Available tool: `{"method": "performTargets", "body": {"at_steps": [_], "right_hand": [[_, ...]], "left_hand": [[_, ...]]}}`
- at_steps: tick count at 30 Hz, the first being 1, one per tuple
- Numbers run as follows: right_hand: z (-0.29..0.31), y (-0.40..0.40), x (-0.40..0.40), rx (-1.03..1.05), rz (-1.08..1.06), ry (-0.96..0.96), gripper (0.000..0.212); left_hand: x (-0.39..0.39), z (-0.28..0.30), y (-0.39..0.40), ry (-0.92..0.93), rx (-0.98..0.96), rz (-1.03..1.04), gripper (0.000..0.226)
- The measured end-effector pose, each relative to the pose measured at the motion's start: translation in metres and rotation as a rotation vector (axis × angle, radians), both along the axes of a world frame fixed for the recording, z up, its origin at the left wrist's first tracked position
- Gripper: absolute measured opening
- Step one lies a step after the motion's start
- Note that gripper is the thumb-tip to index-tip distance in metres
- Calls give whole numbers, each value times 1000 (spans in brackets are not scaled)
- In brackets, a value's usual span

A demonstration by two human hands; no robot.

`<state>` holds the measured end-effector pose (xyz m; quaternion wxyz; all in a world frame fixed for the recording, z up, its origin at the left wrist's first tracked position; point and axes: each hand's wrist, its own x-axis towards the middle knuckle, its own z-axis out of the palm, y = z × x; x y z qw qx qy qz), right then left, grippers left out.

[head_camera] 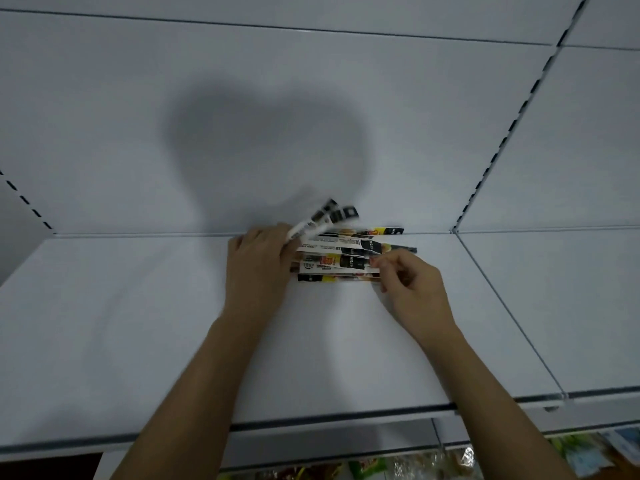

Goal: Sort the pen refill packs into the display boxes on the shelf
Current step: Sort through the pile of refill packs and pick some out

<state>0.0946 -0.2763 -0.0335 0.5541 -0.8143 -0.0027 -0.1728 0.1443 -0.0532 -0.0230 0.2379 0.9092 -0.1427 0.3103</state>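
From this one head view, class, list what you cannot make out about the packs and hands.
- Print on the refill packs: blurred, too small.
- Pack count: they overlap.
- Left hand fingers: hidden behind its back; raised packs motion-blurred.
- Display boxes: none in view.
- Goods below: cut by the bottom edge.

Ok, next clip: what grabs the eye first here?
The colourful refill packs fanned at the back of the bare white shelf. The left hand grips a raised few; the right hand pinches one's end. A big shadow darkens the back panel above.
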Motion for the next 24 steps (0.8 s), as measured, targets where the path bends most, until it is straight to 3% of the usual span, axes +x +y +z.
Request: {"method": "performTargets", "body": {"at_steps": [2, 4, 7, 9, 12, 17, 21, 24], "right_hand": [[-2, 0, 0, -151, -15, -74, 15], [0, 3, 2, -376, -45, -197, 11], [2, 17, 12, -571, -42, -299, 16], [-1, 32, 20, -666, -16, -277, 26], [-9, 49, 29, -815, -19, -239, 24], [-15, 46, 24, -710, -45, -321, 6], [-6, 51, 13, -447, -32, -347, 8], [0, 52, 10, -291, 139, -293, 6]], "left_hand": [[-6, 11, -2, -3, -156, 31, 13], [-12, 17, -7, 66, -443, 3, 12], [-14, 27, -6, 267, -910, -145, 17], [-14, 29, 2, 410, -1087, -247, 17], [-20, 24, 12, 510, -1204, -290, 15], [-29, 13, 9, 603, -1414, -204, 28], [-29, 12, 2, 605, -1271, -211, 19], [-33, 15, -4, 643, -1159, -241, 15]]}}
